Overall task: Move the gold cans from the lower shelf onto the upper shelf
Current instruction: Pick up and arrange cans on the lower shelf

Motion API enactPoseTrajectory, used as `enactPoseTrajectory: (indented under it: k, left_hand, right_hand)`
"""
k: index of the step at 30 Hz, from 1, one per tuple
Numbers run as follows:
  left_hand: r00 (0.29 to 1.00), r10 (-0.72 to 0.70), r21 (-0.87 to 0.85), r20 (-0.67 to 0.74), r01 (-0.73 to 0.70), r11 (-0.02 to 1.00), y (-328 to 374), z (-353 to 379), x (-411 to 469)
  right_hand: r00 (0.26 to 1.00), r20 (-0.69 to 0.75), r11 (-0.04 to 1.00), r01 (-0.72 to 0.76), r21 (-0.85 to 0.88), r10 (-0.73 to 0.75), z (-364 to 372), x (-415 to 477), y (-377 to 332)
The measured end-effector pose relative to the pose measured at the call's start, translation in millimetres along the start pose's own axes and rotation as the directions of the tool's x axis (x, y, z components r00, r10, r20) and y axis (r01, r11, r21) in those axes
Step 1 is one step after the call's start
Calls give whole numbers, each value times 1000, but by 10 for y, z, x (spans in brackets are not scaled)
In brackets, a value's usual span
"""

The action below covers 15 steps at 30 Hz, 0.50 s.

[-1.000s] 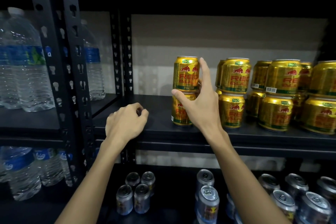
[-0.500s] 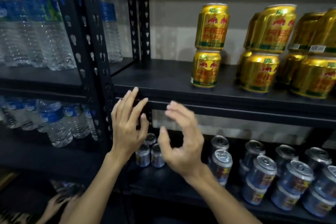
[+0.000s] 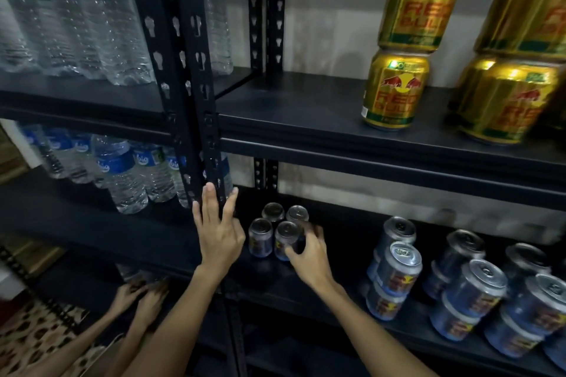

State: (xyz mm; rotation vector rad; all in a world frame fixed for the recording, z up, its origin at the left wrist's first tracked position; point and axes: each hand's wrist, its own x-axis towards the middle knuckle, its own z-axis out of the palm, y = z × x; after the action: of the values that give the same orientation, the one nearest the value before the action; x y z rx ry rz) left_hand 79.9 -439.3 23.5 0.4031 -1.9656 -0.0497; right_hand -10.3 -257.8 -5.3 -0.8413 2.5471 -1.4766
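Two gold cans stand stacked on the upper shelf (image 3: pixel 291 107), one (image 3: pixel 421 0) on top of the other (image 3: pixel 395 90), with more gold cans (image 3: pixel 505 98) to their right. On the lower shelf (image 3: pixel 337 278) a small cluster of cans (image 3: pixel 260 236) stands in shadow; their colour looks dark and bluish. My right hand (image 3: pixel 309 257) reaches into this cluster, with thumb and fingers curled round the front right can (image 3: pixel 284 237). My left hand (image 3: pixel 219 232) lies flat with straight fingers against the black upright post (image 3: pixel 196 70).
Several silver-topped blue cans (image 3: pixel 398 266) are stacked at the right of the lower shelf. Water bottles (image 3: pixel 76 9) fill the left bay, with smaller bottles (image 3: pixel 122 174) below them. Another person's hands (image 3: pixel 141 298) work at the bottom shelf on the left.
My view dropped toward the lower shelf. My right hand left the stacked gold cans, came down and closed on a can in the small cluster. My left hand slid down the post.
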Motion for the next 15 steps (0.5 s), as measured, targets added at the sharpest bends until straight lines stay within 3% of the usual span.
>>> enactPoseTrajectory:
  k: [2,7,12,15]
  left_hand:
    - [1000,-10,-8,-19,10,1000,-15,53,-12]
    - [999,-6,-2,-35,6,1000,-29,71,-18]
    - [998,16,26,-63,-14,1000,-48,97,-13]
    - [997,26,30,-75,-24,999,-56,112,-15]
  right_hand:
    - [1000,9,1000,-18,-13,18,32,32,84]
    - [988,-125,995,-77,66,85,55,286,298]
    - [992,18,992,-128,-13,128,-6,571,344]
    - [992,-63,994,-107,22,108,37,518,323]
